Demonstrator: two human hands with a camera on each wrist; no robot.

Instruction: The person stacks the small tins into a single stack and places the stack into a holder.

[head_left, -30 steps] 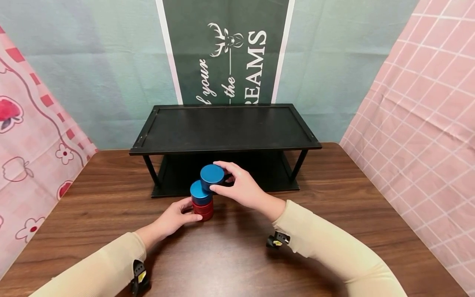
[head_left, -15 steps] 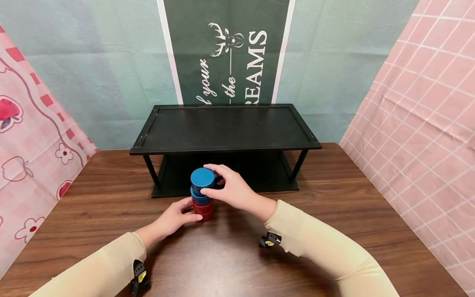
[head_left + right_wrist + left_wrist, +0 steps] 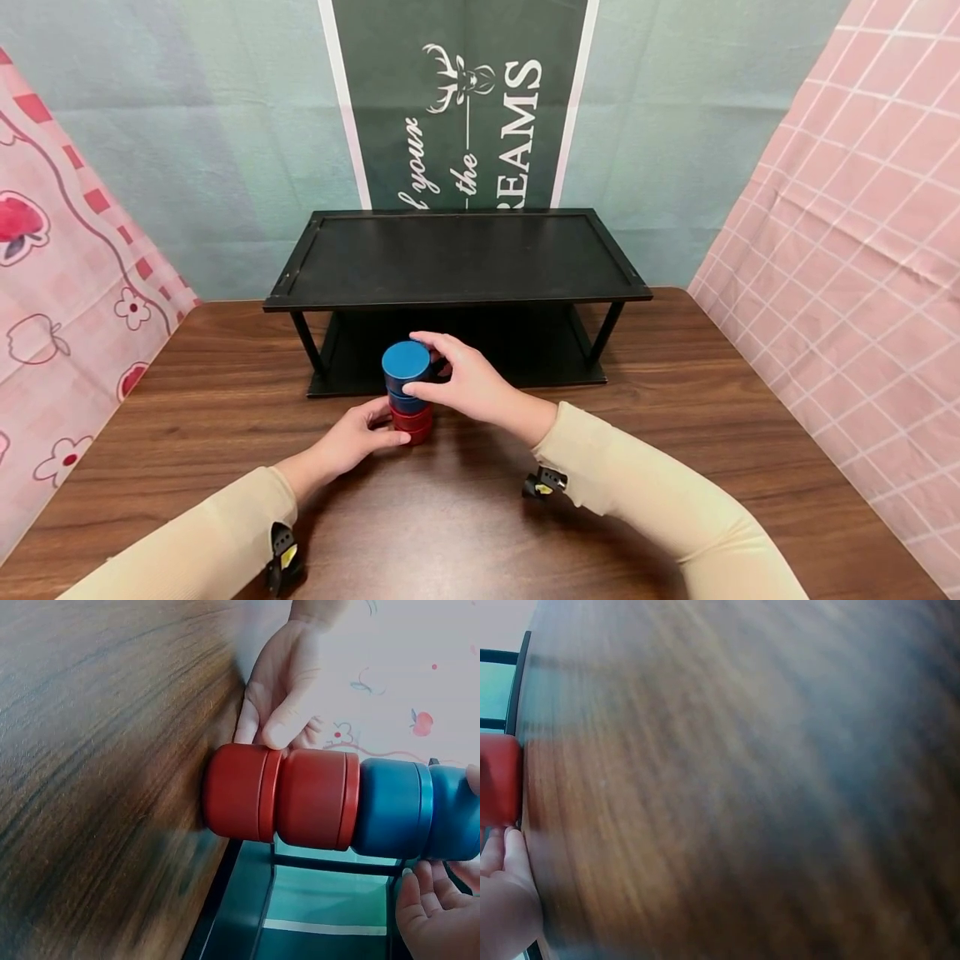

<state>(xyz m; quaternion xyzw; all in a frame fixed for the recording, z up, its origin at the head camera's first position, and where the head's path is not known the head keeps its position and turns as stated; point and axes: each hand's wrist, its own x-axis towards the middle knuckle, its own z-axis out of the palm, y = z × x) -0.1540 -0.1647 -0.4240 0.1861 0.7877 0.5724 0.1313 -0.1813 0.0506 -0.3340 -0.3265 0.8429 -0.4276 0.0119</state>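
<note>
Blue top canister [image 3: 406, 360], uppermost of an upright stack of four, sits on or just at the lower blue canister [image 3: 388, 808]; can't tell if weight's fully down. Under those: upper red canister [image 3: 313, 799], then bottom red canister [image 3: 236, 793] on the table [image 3: 480, 517]. Right hand [image 3: 468, 379]: grip nearly closed, thumb in front, fingers round the back, top canister held between. Left hand [image 3: 360, 440]: grip part-closed, thumb and fingers about the bottom red one, steadying it. Main risk, I'd say: letting go while the top one is off-centre or tipped, so it slides off. Sideways drag from the right fingers could shear the column at a joint; both blue ones look most exposed, since left-hand support is only down low. Left hand squeezing or pulling away unevenly could shift the base and topple everything. Black two-tier rack [image 3: 465, 258] stands behind; right knuckles might clip it, though depth gap unclear.
</note>
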